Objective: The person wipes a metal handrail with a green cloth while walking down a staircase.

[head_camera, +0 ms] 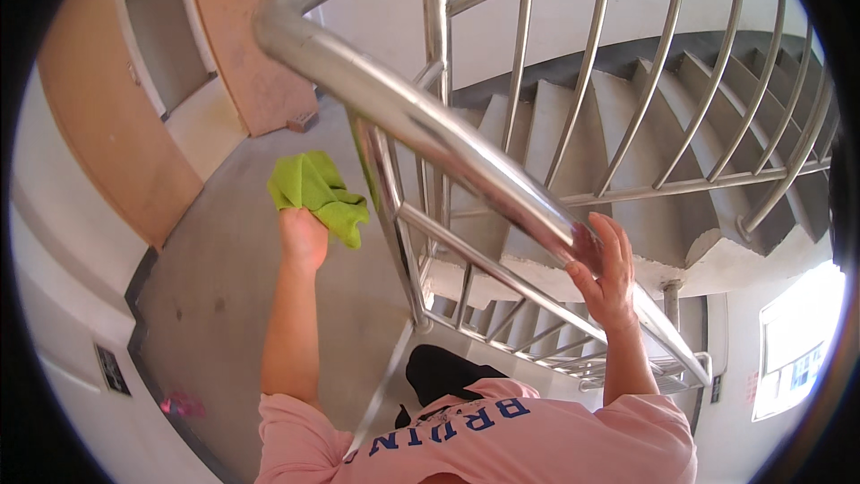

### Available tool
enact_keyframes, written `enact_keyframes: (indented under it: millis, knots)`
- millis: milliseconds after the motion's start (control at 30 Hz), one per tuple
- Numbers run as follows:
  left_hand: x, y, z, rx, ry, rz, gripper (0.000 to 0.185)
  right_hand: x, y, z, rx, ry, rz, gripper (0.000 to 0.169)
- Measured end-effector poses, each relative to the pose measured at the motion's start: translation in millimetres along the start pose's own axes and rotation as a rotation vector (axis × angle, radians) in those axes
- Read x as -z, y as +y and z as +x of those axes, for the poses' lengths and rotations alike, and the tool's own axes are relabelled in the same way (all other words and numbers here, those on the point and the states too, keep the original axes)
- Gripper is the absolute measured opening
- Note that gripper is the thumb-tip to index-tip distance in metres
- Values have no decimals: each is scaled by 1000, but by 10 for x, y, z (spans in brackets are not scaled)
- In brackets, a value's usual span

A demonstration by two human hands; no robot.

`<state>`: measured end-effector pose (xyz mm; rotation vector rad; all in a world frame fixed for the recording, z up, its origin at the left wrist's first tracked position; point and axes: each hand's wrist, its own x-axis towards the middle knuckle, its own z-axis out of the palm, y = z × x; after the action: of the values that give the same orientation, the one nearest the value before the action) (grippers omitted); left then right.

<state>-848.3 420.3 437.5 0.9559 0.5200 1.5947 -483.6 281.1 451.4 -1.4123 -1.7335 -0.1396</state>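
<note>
A green cloth is in my left hand, which is raised over the landing to the left of a stainless steel stair railing. Most of my left fingers are hidden behind the cloth. My right hand rests at the side of the shiny tubular handrail, its thumb and fingers spread against the metal and nothing else in it. The handrail slopes from the bend at upper left down to the lower right.
Grey concrete stairs rise behind the balusters, and another flight shows below. A brick lies by the orange-brown door. Something pink lies by the left wall. A bright window is at lower right.
</note>
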Motion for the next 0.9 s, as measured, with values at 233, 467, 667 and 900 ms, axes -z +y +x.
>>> enact_keyframes:
  millis: [233, 467, 667, 900]
  knots:
    - [-207, -61, 1024, 600, -178, 189, 38, -201, -119, 434, -132, -70, -18, 57]
    - [-684, -98, 1439, 738, -455, 408, 31, -257, -33, 495, -64, -9, -54, 58]
    - [-1081, 9, 1635, 337, -849, 967, 17, -264, -9, 546, -55, -19, -68, 58]
    - [-1157, -605, 2073, 157, -756, 1154, 20, -277, 0, 547, -93, -22, -72, 59]
